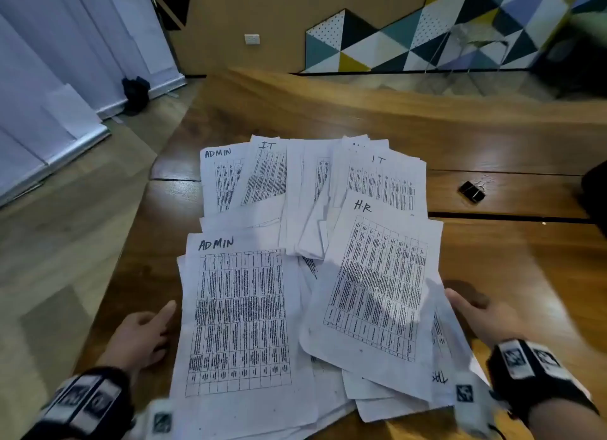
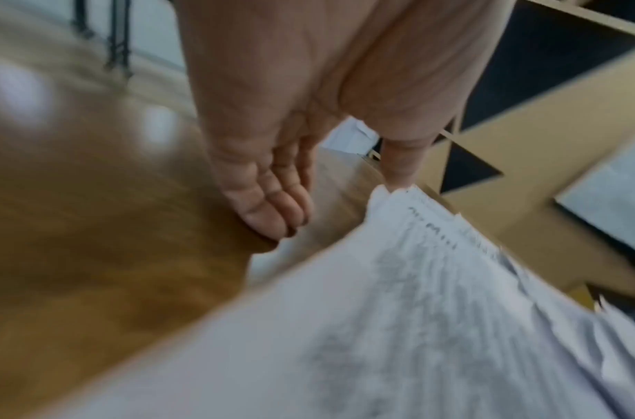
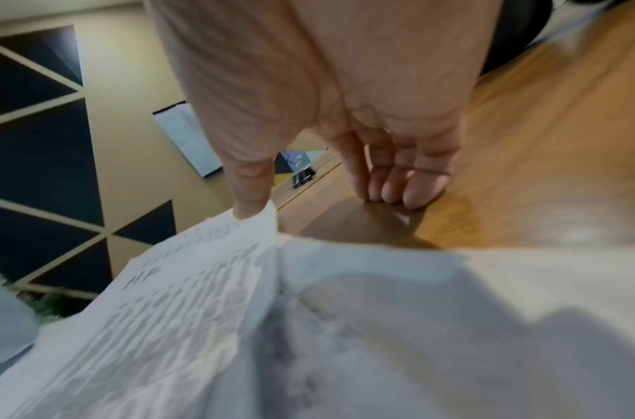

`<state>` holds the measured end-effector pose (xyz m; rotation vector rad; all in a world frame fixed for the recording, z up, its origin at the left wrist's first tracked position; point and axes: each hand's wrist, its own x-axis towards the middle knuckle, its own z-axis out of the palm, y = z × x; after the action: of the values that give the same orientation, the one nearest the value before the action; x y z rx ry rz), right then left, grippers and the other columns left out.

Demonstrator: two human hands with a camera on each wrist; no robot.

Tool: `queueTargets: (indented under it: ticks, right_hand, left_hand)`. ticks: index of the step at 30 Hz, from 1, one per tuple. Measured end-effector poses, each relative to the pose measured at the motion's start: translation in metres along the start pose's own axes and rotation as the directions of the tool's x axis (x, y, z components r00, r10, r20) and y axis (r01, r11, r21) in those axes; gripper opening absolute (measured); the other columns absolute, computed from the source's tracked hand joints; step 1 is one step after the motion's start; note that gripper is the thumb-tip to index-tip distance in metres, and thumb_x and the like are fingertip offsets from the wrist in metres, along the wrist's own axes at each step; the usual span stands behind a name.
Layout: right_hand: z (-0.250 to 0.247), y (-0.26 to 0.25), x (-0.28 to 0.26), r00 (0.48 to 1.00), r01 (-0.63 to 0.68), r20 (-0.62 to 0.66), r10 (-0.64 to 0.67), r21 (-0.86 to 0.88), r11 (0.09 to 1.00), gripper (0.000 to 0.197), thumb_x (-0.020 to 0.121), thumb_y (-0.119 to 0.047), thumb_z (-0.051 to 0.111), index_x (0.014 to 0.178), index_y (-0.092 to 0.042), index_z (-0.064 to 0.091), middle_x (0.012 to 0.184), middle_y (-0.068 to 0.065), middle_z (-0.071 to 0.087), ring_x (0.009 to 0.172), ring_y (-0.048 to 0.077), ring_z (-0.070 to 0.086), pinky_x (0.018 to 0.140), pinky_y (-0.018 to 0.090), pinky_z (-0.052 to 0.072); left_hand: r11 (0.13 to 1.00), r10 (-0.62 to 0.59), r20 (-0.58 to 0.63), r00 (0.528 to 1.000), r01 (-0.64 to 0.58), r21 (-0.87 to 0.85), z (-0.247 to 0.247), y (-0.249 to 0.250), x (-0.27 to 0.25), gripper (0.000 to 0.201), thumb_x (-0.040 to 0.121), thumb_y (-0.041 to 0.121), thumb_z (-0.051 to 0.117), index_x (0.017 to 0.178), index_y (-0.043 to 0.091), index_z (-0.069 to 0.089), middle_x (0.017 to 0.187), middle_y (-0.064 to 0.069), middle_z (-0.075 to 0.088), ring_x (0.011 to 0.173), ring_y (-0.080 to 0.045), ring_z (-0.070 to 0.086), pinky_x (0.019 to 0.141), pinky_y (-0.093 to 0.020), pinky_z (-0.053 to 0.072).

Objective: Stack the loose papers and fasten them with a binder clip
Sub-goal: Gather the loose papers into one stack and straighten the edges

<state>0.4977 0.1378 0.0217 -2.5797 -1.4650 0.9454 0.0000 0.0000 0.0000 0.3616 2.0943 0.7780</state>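
Observation:
Several loose printed papers point(image 1: 305, 268) lie spread over the wooden table, headed ADMIN, IT and H.R. A black binder clip point(image 1: 472, 190) lies on the table to the far right of them, also seen small in the right wrist view as the binder clip point(image 3: 301, 175). My left hand point(image 1: 147, 328) rests on the table at the left edge of the papers point(image 2: 398, 326), fingers straight with tips on the wood. My right hand point(image 1: 476, 311) is at the right edge of the papers point(image 3: 237, 311), fingers straight on the table, thumb by a sheet's corner. Neither hand holds anything.
The wooden table point(image 1: 328, 111) reaches far back, with seams across it. Its left edge drops to the floor point(image 1: 65, 226). A dark object point(image 1: 594, 196) sits at the right edge. White blinds stand at the left and a patterned wall panel behind.

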Motion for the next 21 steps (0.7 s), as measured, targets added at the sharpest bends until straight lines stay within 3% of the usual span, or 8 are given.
queueTargets:
  ticks: [2,4,6,9,14,16,18,21]
  right_hand:
    - [0.01,-0.021,0.005,0.998,-0.023,0.064,0.023,0.008,1.0,0.08,0.071,-0.066,0.063,0.11,0.004,0.06,0.081,0.014,0.061,0.064,0.022,0.055,0.052,0.026,0.042]
    - [0.023,-0.046,0.003,0.995,-0.028,0.097,0.032,-0.039,0.999,0.097,0.057,-0.073,0.067,0.114,0.003,0.051,0.095,0.016,0.061,0.077,0.027,0.061,0.063,0.036,0.055]
    - [0.038,-0.061,-0.002,0.997,-0.01,0.072,0.022,-0.156,0.988,0.101,0.056,-0.071,0.071,0.122,-0.001,0.043,0.119,0.018,0.053,0.104,0.033,0.056,0.088,0.046,0.052]
    - [0.05,-0.084,-0.02,0.997,0.053,0.065,-0.04,-0.213,0.976,0.095,0.063,-0.054,0.079,0.131,-0.005,0.036,0.133,0.017,0.042,0.123,0.035,0.042,0.101,0.046,0.041]
    - [0.07,-0.104,-0.04,0.98,0.145,0.147,-0.135,-0.064,0.987,0.073,0.073,-0.03,0.079,0.128,-0.009,0.036,0.131,0.014,0.046,0.118,0.033,0.051,0.1,0.043,0.045]
    - [0.073,-0.109,-0.044,0.976,0.149,0.17,-0.139,-0.05,0.988,0.065,0.078,-0.025,0.075,0.127,-0.007,0.036,0.128,0.014,0.051,0.115,0.032,0.055,0.096,0.041,0.047]
    - [0.074,-0.113,-0.047,0.972,0.137,0.197,-0.127,-0.039,0.99,0.057,0.082,-0.021,0.071,0.125,-0.005,0.036,0.124,0.015,0.056,0.112,0.032,0.058,0.092,0.039,0.049]
    - [0.079,-0.117,-0.052,0.97,0.137,0.2,-0.136,0.006,0.99,0.053,0.085,-0.017,0.068,0.126,-0.005,0.037,0.12,0.015,0.059,0.109,0.032,0.06,0.088,0.037,0.051]
  left_hand:
    - [0.997,-0.072,0.044,0.996,0.074,-0.028,0.016,0.012,0.009,0.072,0.077,0.058,0.069,0.122,0.003,0.054,0.119,-0.014,0.062,0.107,-0.032,0.06,0.088,-0.046,0.051]
    - [0.999,-0.048,0.125,0.991,0.048,0.005,0.032,0.025,0.016,0.086,0.062,0.069,0.073,0.122,0.008,0.059,0.117,-0.01,0.067,0.105,-0.032,0.064,0.092,-0.051,0.05]
    - [0.999,0.011,0.144,0.99,-0.017,0.041,0.051,0.038,0.005,0.065,0.072,0.053,0.076,0.115,0.006,0.063,0.11,-0.011,0.07,0.101,-0.032,0.065,0.094,-0.05,0.05]
    - [0.982,0.122,0.158,0.98,-0.142,0.126,0.079,0.051,-0.013,0.029,0.087,0.024,0.068,0.109,0.007,0.061,0.11,-0.011,0.067,0.1,-0.03,0.062,0.095,-0.046,0.049]
    - [0.976,0.211,0.199,0.957,-0.219,0.017,0.105,0.051,-0.033,0.024,0.094,0.018,0.057,0.116,0.009,0.056,0.112,-0.005,0.063,0.102,-0.024,0.059,0.094,-0.038,0.046]
    - [0.976,0.215,0.168,0.962,-0.206,-0.066,0.113,0.051,-0.044,0.02,0.098,0.028,0.05,0.101,0.009,0.055,0.1,-0.004,0.06,0.088,-0.019,0.055,0.083,-0.035,0.043]
    - [0.979,0.17,0.178,0.969,-0.146,-0.141,0.119,0.05,-0.051,0.038,0.095,0.045,0.049,0.099,0.007,0.05,0.094,-0.001,0.05,0.083,-0.016,0.046,0.073,-0.034,0.037]
    - [0.969,0.108,0.214,0.971,-0.054,-0.242,0.127,0.048,-0.055,0.061,0.079,0.055,0.068,0.117,0.012,0.045,0.108,0.005,0.055,0.102,-0.018,0.052,0.089,-0.039,0.043]
